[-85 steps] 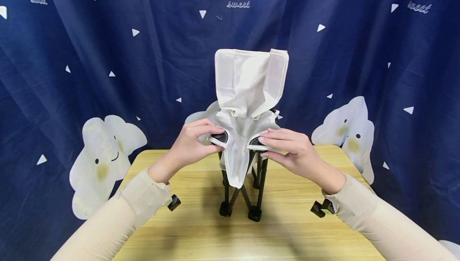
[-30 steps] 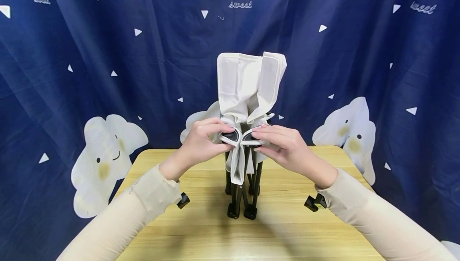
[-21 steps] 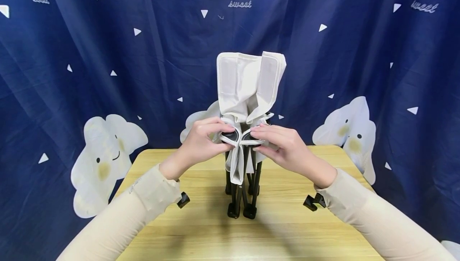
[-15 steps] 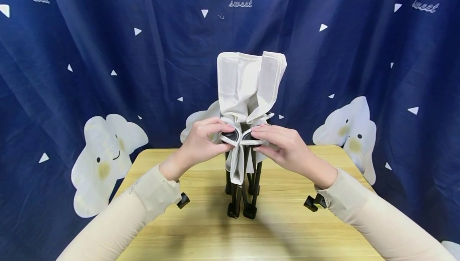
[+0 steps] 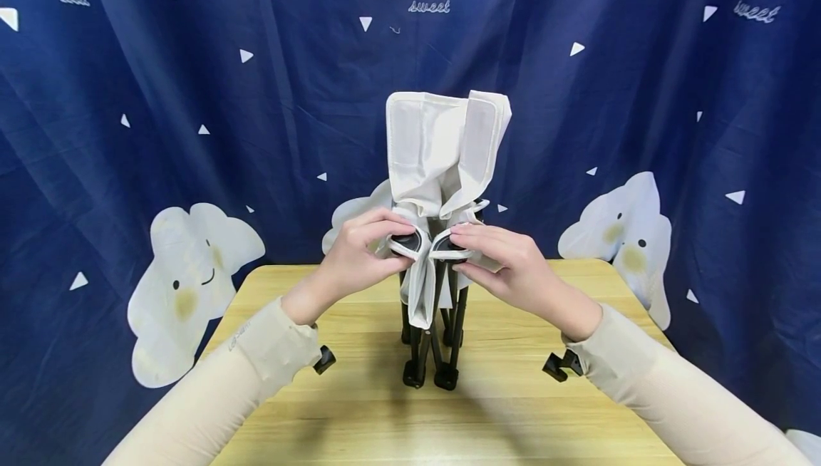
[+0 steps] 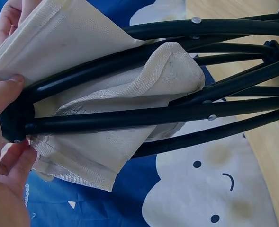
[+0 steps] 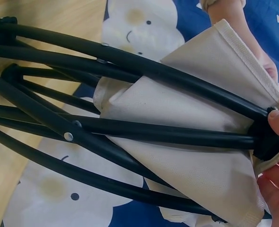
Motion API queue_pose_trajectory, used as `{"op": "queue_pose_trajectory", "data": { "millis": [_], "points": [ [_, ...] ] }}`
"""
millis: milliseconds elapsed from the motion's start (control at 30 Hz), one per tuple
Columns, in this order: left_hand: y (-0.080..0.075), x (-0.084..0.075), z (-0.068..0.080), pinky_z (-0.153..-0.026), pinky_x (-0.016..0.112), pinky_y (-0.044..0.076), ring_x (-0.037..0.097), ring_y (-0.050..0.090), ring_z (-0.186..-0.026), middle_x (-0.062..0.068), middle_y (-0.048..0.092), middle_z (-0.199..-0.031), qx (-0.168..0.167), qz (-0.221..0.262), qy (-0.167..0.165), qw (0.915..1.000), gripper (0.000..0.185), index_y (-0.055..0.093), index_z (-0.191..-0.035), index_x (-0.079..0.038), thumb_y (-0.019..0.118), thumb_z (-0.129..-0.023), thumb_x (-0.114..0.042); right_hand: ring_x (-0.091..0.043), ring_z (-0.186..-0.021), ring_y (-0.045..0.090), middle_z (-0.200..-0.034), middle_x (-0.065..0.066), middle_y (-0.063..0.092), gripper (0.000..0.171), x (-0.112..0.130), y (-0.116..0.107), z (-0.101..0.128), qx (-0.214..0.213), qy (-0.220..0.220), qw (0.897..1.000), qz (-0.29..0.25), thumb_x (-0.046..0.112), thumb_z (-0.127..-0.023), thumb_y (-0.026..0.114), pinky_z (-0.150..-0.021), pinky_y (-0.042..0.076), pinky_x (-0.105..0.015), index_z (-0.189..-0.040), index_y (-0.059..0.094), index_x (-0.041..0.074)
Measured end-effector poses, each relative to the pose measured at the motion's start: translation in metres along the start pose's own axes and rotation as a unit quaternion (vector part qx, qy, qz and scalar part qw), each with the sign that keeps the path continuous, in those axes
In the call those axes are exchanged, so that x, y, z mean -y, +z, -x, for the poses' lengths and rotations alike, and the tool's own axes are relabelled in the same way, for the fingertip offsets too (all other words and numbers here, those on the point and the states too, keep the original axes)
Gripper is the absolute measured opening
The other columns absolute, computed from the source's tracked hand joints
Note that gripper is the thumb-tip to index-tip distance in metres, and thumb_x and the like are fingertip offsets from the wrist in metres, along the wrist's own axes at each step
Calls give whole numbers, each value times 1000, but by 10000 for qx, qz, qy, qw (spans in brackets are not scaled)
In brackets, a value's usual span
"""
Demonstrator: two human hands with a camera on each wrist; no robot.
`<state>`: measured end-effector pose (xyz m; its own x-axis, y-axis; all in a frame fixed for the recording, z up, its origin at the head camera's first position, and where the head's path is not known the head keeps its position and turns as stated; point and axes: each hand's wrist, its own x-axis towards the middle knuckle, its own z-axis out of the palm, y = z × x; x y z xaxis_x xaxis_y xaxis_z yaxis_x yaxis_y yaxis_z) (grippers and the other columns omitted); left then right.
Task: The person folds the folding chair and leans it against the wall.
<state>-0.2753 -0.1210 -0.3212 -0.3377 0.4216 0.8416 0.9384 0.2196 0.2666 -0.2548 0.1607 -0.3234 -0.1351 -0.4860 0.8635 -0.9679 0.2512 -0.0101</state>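
Head view: I read the chair (image 5: 421, 295) upright at the centre of the frame, black legs (image 5: 424, 352) standing on the counter (image 5: 321, 409). My left grip (image 5: 355, 251), left of centre, is clamped on one front corner (image 5: 406, 244), thumb opposing fingers. My right grip (image 5: 521, 266), right of centre, is clamped likewise on the opposite corner (image 5: 444, 245). The corners sit side by side; I cannot confirm contact. White cloth (image 5: 436, 138) rises above both. A blue curtain (image 5: 288, 95) fills the upper frame.
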Motion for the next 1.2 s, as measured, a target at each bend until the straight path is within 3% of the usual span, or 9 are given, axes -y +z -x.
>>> {"op": "queue_pose_trajectory", "data": {
  "millis": [367, 733, 1033, 1200],
  "points": [
    [-9, -2, 4, -104, 18, 54, 32, 75, -105, 15, 78, -110, -94, -171, 6, 9998, 44, 81, -109, -1, 97, -69, 6, -40, -103, 77, -112, -21, 81, 39, 6, -5, -3, -399, -73, 9992, -22, 33, -106, 73, -114, 53, -23, -115, 79, -4],
    [-18, 3, 14, -95, 21, 56, 29, 73, -98, 15, 77, -107, -205, -235, 14, 9995, 46, 80, -110, 0, 99, -68, 3, -38, -98, 78, -110, -22, 81, 39, 5, -10, 5, -560, 9, 9984, 104, 33, -106, 74, -106, 54, -16, -113, 79, -5],
    [-25, 3, 23, -81, 22, 55, 21, 67, -86, 12, 75, -95, -242, -249, -66, 9994, 40, 77, -101, -1, 99, -67, 4, -20, -74, 67, -97, -15, 77, 32, 6, -14, 11, -554, 106, 9984, -7, 28, -106, 73, -72, 59, -23, -107, 77, -5],
    [-26, 2, 27, -79, 26, 56, 20, 66, -88, 11, 76, -95, -181, -203, -117, 9996, 41, 76, -101, -2, 98, -68, 6, -19, -72, 66, -93, -15, 76, 31, 8, -13, 14, -523, 64, 9985, -155, 26, -106, 73, -69, 59, -22, -106, 76, -6]
  ]
}}
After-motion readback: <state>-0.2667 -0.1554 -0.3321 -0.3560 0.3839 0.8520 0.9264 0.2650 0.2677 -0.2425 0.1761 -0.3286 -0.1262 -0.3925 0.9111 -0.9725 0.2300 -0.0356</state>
